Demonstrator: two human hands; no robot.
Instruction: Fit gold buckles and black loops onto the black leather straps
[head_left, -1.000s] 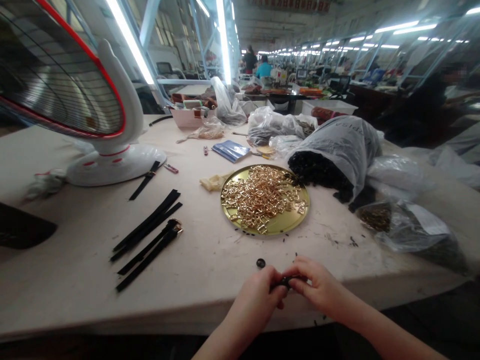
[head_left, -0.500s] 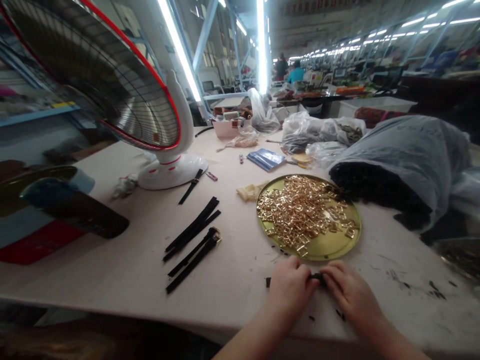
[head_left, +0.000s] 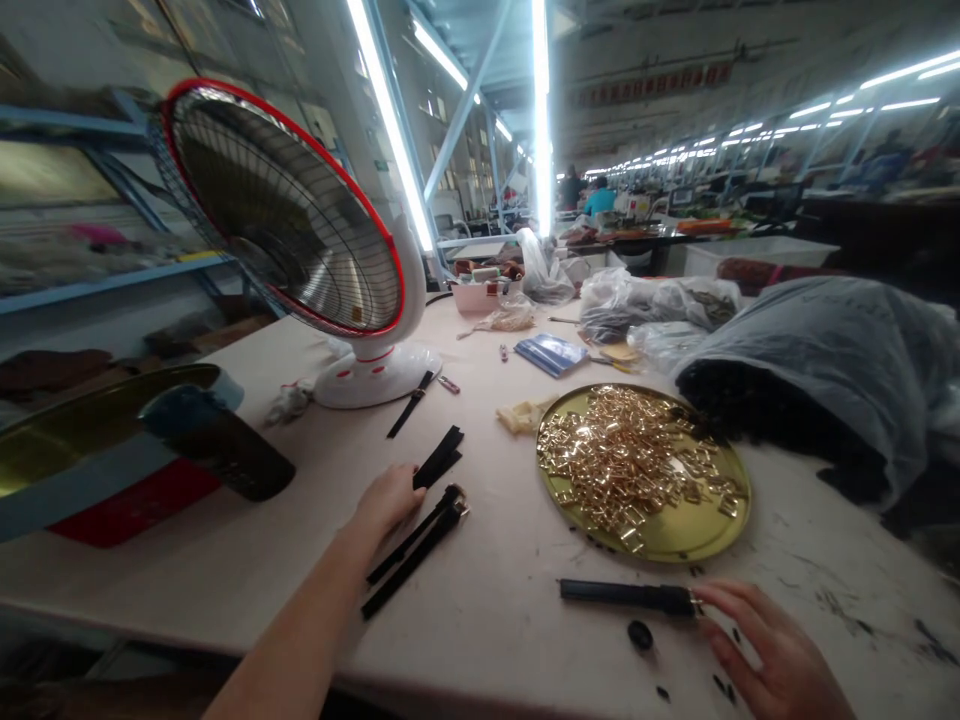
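Note:
My left hand (head_left: 391, 500) reaches to the left pile, its fingers closed around the lower end of some flat black straps (head_left: 441, 458). Just nearer to me lie more black straps (head_left: 412, 562), with gold buckles at their far end. On the right, my right hand (head_left: 765, 640) pinches the buckle end of a black strap (head_left: 626, 596), which lies level in front of the tray. A small round black piece (head_left: 640, 635) rests on the table below that strap. The round gold tray (head_left: 675, 535) carries a heap of gold buckles (head_left: 626, 450).
A red-rimmed fan (head_left: 375, 375) stands at the back left, near a single buckled strap (head_left: 410, 404). At left a dark bottle (head_left: 217, 440) leans by a basin (head_left: 172, 505). A large plastic bag of black material (head_left: 832, 350) lies right. Black scraps dot the table.
My hands have parted. The left one has gone from the front of the tray to the strap pile; the right one now holds the strap's buckle end. The view has shifted.

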